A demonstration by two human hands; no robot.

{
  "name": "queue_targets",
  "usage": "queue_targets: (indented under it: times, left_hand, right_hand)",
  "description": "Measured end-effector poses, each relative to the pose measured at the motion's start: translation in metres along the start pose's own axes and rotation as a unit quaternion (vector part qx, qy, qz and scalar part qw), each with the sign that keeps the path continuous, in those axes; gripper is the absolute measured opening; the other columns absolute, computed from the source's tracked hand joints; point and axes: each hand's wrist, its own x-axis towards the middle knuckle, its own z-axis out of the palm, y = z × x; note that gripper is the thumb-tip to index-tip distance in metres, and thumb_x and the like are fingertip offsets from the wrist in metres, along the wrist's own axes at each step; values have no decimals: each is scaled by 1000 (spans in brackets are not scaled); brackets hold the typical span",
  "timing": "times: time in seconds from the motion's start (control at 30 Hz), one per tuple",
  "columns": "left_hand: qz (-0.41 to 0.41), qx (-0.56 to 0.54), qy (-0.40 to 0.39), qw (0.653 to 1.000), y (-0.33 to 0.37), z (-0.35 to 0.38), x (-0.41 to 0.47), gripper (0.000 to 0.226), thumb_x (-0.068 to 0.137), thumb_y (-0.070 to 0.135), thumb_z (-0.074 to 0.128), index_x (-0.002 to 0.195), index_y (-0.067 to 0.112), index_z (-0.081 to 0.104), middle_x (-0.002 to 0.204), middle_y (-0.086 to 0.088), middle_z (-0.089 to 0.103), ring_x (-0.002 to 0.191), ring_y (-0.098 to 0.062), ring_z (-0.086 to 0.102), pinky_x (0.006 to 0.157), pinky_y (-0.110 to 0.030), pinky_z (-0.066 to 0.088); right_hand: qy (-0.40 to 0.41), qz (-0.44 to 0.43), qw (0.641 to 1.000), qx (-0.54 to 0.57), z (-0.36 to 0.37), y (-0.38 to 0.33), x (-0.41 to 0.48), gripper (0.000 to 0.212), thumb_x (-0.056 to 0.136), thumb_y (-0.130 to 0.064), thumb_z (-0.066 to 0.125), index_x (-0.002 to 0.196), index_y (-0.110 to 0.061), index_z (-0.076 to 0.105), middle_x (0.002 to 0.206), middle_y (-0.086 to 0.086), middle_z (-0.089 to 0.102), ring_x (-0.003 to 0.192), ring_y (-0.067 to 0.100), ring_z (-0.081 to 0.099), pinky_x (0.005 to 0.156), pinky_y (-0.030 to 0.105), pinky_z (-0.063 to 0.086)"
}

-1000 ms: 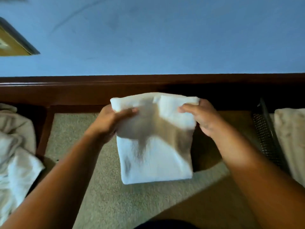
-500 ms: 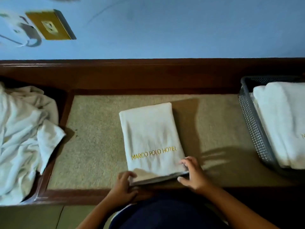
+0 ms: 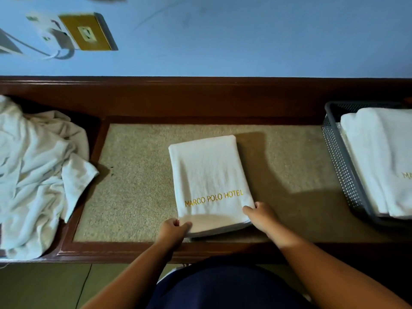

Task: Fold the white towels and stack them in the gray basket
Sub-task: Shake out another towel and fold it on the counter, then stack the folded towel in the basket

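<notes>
A folded white towel (image 3: 207, 175) with gold "MARCO POLO HOTEL" lettering lies flat on the beige inset of the wooden bench (image 3: 138, 179). My left hand (image 3: 172, 230) grips its near left corner, thumb on top. My right hand (image 3: 259, 214) grips the near right corner the same way. The gray mesh basket (image 3: 341, 161) stands at the right end of the bench and holds folded white towels (image 3: 383, 159). A heap of unfolded white towels (image 3: 38, 172) lies at the left end.
A dark wooden ledge (image 3: 200, 97) runs along the back of the bench under a blue wall. A wall socket plate (image 3: 87, 32) with a plug and cable sits at the upper left. My dark-clothed lap fills the bottom middle.
One second ago I held the towel up in the air with both hands. It now lies folded on the bench, and both hands have closed on its near corners.
</notes>
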Motion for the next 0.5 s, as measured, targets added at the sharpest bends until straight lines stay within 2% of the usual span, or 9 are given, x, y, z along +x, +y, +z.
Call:
queue_targets:
  times: [0.07, 0.13, 0.2, 0.23, 0.3, 0.37, 0.43, 0.5]
  left_hand:
    - [-4, 27, 23, 999, -3, 0, -1, 28, 83, 31, 77, 85, 10, 58, 80, -4, 67, 69, -18, 61, 60, -29, 48]
    - [-21, -14, 35, 999, -5, 5, -2, 41, 77, 34, 83, 98, 9, 59, 93, -5, 70, 79, -18, 67, 64, -32, 56]
    - [-34, -55, 15, 998, -1, 9, -4, 49, 77, 38, 85, 108, 8, 60, 99, -5, 71, 86, -20, 69, 65, -31, 56]
    - [-40, -65, -11, 997, 2, 10, -5, 47, 79, 38, 84, 109, 7, 64, 98, -6, 73, 86, -22, 71, 67, -33, 58]
    - [-44, -110, -57, 991, 11, 12, -12, 38, 84, 33, 81, 109, 7, 70, 94, -8, 75, 85, -26, 72, 72, -41, 61]
    - [-24, -139, -68, 988, 27, 9, -27, 33, 86, 32, 78, 107, 8, 70, 91, -7, 74, 81, -25, 67, 68, -38, 56]
    - [0, -166, -81, 983, 51, 0, -47, 46, 78, 43, 79, 106, 8, 70, 83, -7, 68, 76, -23, 60, 66, -33, 46]
    - [28, -209, -110, 971, 82, -7, -72, 65, 61, 53, 79, 106, 7, 70, 73, -4, 63, 71, -21, 57, 65, -34, 43]
  right_hand:
    - [17, 8, 1000, -15, 5, 6, -2, 29, 83, -32, 70, 102, -12, 62, 104, 9, 68, 95, 29, 66, 67, 28, 42]
    - [39, 17, 999, 3, 9, 10, -3, 50, 80, -34, 77, 119, -9, 57, 120, 12, 65, 107, 30, 64, 76, 29, 46]
    - [24, 45, 998, 22, 10, 10, -3, 67, 80, -38, 77, 132, -4, 52, 128, 14, 61, 114, 31, 61, 84, 30, 47]
    - [-2, 55, 998, 21, 7, 9, -4, 63, 82, -40, 74, 129, -4, 55, 125, 14, 63, 110, 31, 63, 83, 30, 48]
    - [-46, 56, 997, 24, -3, 4, -8, 47, 85, -41, 67, 116, -6, 64, 104, 12, 68, 88, 28, 65, 69, 29, 47]
    - [-43, 36, 997, 55, -16, -3, -15, 35, 87, -41, 62, 100, -9, 68, 78, 5, 65, 67, 21, 61, 58, 28, 43]
    - [-17, 9, 994, 110, -35, -10, -25, 28, 87, -37, 61, 85, -11, 70, 68, 1, 63, 61, 16, 59, 56, 27, 42]
    - [-5, -4, 977, 215, -62, -16, -38, 26, 87, -33, 62, 83, -9, 71, 73, 2, 69, 64, 16, 63, 56, 27, 47]
